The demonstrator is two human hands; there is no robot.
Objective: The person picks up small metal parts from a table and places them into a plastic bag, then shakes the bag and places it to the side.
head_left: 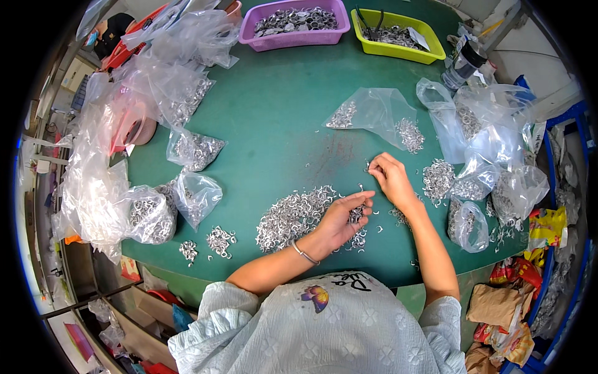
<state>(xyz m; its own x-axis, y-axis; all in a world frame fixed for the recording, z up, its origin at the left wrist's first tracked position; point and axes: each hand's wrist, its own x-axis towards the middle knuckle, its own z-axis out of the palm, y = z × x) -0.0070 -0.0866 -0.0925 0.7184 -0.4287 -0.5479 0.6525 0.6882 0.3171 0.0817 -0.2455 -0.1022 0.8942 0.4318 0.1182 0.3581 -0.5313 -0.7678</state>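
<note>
While left hand [339, 223] cups parts [355, 215], tabletop [261, 124] stretches ahead.

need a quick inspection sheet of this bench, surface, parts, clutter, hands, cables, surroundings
Surface: green tabletop, dark specks beyond the main heap
Parts: small curved metal parts in a large heap beside the left hand, smaller piles to both sides
Clutter: clear plastic bags along the left, part-filled bags at right; purple tray and yellow-green tray of metal pieces at the far edge
Hands: left hand cups some parts; right hand has its fingertips together, seemingly on a small piece
Cables: nothing seen
Surroundings: wooden compartments lower left, blue-framed shelving at right
</note>
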